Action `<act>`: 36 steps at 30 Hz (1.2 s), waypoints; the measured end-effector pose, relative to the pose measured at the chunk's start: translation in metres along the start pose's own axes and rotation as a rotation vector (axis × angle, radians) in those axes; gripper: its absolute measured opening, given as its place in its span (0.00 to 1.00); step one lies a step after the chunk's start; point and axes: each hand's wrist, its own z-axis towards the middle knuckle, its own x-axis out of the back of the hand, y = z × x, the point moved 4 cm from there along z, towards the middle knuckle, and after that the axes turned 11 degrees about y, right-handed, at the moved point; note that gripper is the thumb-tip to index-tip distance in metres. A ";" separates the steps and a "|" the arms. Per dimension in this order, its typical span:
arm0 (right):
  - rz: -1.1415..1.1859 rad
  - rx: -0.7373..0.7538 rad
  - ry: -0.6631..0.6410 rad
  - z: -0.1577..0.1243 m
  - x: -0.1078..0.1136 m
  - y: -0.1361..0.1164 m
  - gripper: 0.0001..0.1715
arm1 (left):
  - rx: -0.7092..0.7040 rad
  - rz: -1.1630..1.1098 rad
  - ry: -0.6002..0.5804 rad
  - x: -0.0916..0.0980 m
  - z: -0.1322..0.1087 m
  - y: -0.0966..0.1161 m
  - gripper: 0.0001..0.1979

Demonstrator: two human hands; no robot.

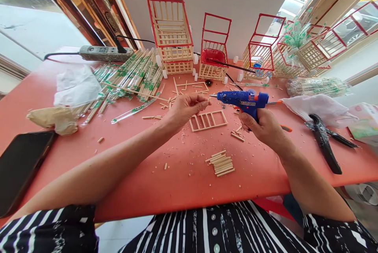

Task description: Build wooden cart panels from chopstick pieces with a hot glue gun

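My right hand point(263, 128) grips a blue glue gun point(243, 100) by its handle, nozzle pointing left. My left hand point(186, 108) is pinched closed just at the nozzle tip, holding something too small to make out, likely a short stick. Under both hands a small ladder-like frame of wooden sticks point(208, 120) lies flat on the red table point(165, 174). A neat pile of cut sticks point(221, 163) sits nearer to me.
Several red-and-wood stick carts point(173, 32) stand along the back. Wrapped chopsticks point(132, 76) lie at the back left beside a power strip point(104, 53). Black pliers point(325, 139) and white cloth point(319, 107) lie right; a dark phone point(20, 166) lies left.
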 end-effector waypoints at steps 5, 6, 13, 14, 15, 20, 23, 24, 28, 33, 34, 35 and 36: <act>-0.009 -0.005 0.010 0.000 0.002 0.001 0.28 | 0.006 -0.029 0.015 0.000 -0.001 0.002 0.20; -0.014 -0.006 0.014 0.000 0.002 0.001 0.29 | 0.015 -0.041 0.020 0.001 -0.001 0.002 0.19; -0.007 -0.005 0.022 0.000 0.003 0.000 0.30 | 0.049 -0.073 0.040 0.003 -0.001 0.000 0.17; -0.010 -0.008 0.021 0.000 0.002 0.000 0.30 | 0.048 -0.074 0.039 0.003 -0.001 -0.001 0.17; -0.013 -0.013 0.020 0.000 0.002 0.001 0.30 | 0.045 -0.074 0.038 0.003 0.000 -0.001 0.17; -0.028 -0.025 0.010 0.000 0.001 0.003 0.28 | 0.032 -0.076 0.039 0.003 0.001 -0.003 0.17; -0.021 -0.019 0.001 0.000 0.000 0.002 0.27 | 0.045 -0.073 0.048 0.002 0.000 -0.004 0.19; -0.018 -0.019 0.001 0.000 0.000 0.002 0.27 | 0.053 -0.069 0.051 0.002 -0.001 -0.003 0.19; -0.018 -0.013 0.005 -0.001 0.000 0.000 0.27 | 0.076 -0.066 0.065 0.000 -0.002 -0.003 0.20; -0.033 -0.020 0.018 0.000 0.001 0.001 0.29 | 0.072 -0.067 0.088 0.001 -0.002 -0.003 0.21; -0.037 -0.020 0.022 0.000 0.001 0.001 0.29 | 0.069 -0.066 0.093 0.002 -0.002 -0.003 0.21; -0.040 -0.020 0.023 0.000 0.002 0.001 0.29 | 0.066 -0.065 0.096 0.002 -0.002 -0.003 0.21; -0.042 -0.018 0.022 0.000 0.002 0.001 0.29 | 0.064 -0.065 0.100 0.002 -0.002 -0.003 0.22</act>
